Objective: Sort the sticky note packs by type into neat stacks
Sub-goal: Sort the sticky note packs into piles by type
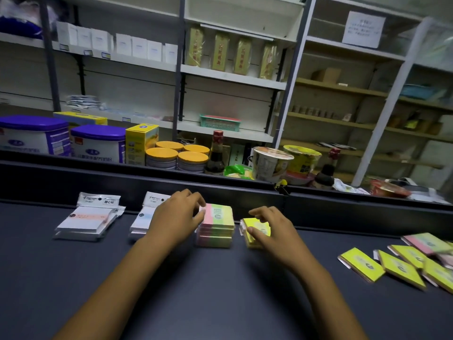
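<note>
Fingers of my left hand [175, 217] curl against the near-left edge of the pink-and-green stack [215, 227], touching its top pack. My right hand [272, 229] pinches the yellow stack [255, 233] just beside it, thumb on top. Two white stacks [85, 223] sit left on the dark tabletop [220, 290]; loose yellow packs [382, 265] lie scattered far right.
</note>
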